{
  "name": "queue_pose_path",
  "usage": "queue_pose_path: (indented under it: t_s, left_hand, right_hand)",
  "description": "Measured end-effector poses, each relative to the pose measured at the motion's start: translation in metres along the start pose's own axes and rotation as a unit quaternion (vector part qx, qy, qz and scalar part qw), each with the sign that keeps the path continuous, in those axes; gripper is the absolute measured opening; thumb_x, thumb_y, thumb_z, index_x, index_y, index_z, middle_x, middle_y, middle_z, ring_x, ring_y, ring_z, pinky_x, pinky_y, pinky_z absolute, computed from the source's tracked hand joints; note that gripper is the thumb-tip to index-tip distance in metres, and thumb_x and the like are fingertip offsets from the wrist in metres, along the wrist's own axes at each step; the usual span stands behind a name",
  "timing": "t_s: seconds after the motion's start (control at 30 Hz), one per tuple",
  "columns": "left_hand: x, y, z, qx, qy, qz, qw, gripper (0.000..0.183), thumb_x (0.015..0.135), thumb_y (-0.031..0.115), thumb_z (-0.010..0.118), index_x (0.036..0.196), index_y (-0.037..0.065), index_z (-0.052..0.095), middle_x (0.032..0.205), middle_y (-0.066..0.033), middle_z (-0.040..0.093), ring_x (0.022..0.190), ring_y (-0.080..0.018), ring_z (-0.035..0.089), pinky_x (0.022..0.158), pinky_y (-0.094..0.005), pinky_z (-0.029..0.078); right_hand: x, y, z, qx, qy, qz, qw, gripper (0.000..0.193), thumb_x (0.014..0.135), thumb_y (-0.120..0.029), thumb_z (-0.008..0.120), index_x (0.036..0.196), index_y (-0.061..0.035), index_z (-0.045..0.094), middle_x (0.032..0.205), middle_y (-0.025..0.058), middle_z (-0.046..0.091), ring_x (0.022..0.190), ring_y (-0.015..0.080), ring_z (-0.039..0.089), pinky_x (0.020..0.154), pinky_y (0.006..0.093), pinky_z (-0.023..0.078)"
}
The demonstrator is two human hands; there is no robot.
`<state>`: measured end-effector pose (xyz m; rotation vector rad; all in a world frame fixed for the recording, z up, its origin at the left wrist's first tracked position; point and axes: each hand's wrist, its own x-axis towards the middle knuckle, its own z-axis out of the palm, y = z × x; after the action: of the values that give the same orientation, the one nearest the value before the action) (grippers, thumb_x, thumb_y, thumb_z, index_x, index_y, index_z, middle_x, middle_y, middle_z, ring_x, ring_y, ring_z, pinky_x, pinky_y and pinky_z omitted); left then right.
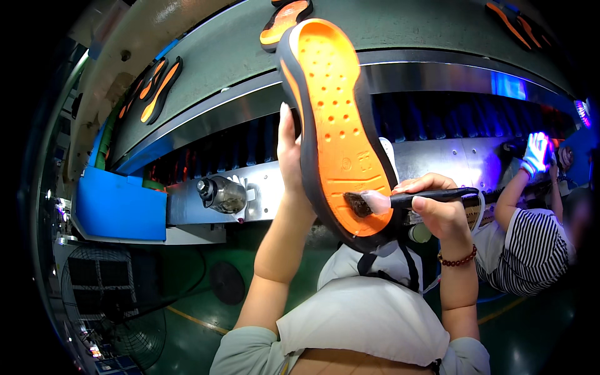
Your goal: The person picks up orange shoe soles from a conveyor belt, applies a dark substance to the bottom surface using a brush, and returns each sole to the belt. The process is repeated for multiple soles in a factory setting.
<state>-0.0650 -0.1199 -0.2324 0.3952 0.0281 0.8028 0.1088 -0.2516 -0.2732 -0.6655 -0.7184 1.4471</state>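
Note:
A large orange and black shoe sole (340,134) stands tilted up before me, its orange, hole-dotted inner face toward me. My left hand (289,153) grips it along its left edge; most of those fingers are hidden behind the sole. In my right hand (437,203) is a brush (409,199) with a black handle and a pale ferrule, pinched between thumb and fingers. Its dark bristles touch the orange surface near the wide lower end of the sole.
A green conveyor belt (400,28) crosses the back, bearing several more soles (161,90). A metal-framed shelf below holds a clear bottle with a dark cap (222,194). A blue box (119,203) and a floor fan (112,300) stand left. At right works another person in stripes (534,250).

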Motion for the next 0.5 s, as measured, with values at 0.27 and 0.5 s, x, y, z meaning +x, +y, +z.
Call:
queue_pose_path:
  t_s: [0.27,0.5]
  left_hand:
    - [-0.044,-0.042,-0.025,0.222,0.057,0.064,0.971,0.072,0.078,0.056,0.039,0.131,0.007,0.031,0.131,-0.0171,0.036,0.114,-0.0348,0.041,0.095,-0.0516,0.031]
    - [-0.038,-0.043,-0.046,0.052,0.077,0.073,0.993,0.064,0.077,0.047,0.047,0.123,0.002,0.038,0.120,-0.0183,0.046,0.104,-0.0318,0.050,0.090,-0.0448,0.039]
  right_hand:
    - [-0.006,0.002,0.032,-0.141,0.024,-0.075,0.987,0.016,0.074,0.004,0.061,0.090,0.0036,0.058,0.092,0.0146,0.061,0.088,0.0172,0.058,0.081,0.0266,0.045]
    - [-0.002,0.007,0.030,-0.156,-0.005,-0.128,0.979,0.017,0.072,0.004,0.063,0.088,0.0023,0.060,0.087,0.0122,0.062,0.081,0.0145,0.056,0.075,0.0250,0.043]
